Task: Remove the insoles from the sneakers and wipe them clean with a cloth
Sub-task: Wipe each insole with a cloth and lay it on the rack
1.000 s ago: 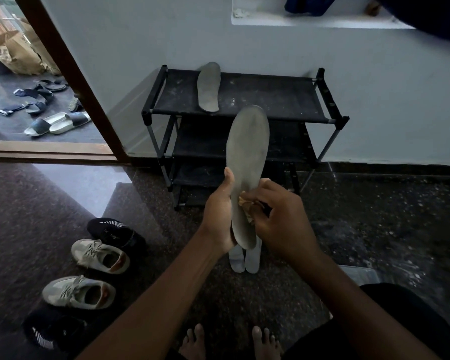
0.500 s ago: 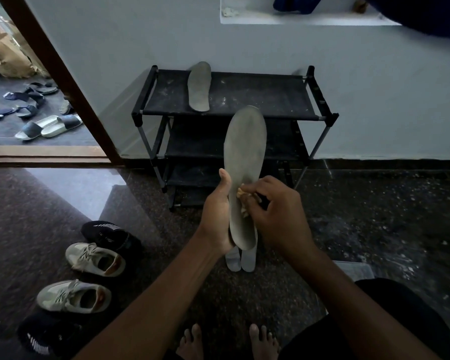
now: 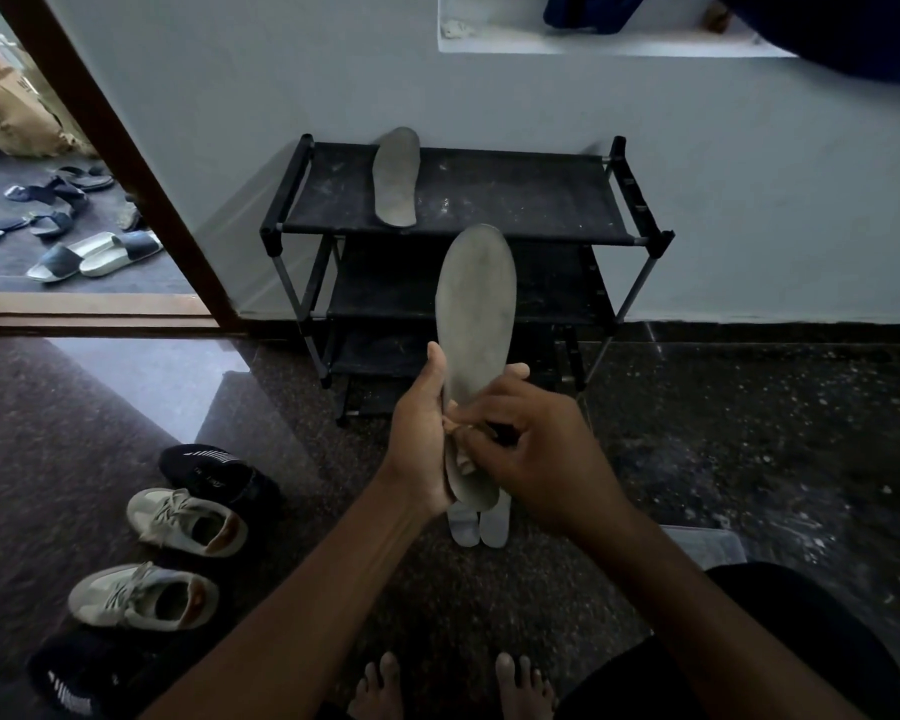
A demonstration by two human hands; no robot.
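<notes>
My left hand (image 3: 421,439) grips a grey insole (image 3: 475,314) by its lower part and holds it upright in front of the shoe rack. My right hand (image 3: 536,454) pinches a small tan cloth (image 3: 461,441) against the insole's heel end. A second grey insole (image 3: 396,176) lies on the rack's top shelf. Two pale insoles (image 3: 479,524) lie on the floor under my hands. Two white sneakers (image 3: 188,519) (image 3: 144,597) stand on the floor at the left.
The black three-tier shoe rack (image 3: 640,236) stands against the wall. Black shoes (image 3: 214,472) (image 3: 74,678) flank the sneakers. A doorway at the left shows sandals (image 3: 94,254) outside. My bare feet (image 3: 453,688) are at the bottom, a pale box edge (image 3: 707,545) at right.
My right hand has slid the cloth down the insole toward its heel end. The view has shifted slightly; the insole stays upright in my left hand.
</notes>
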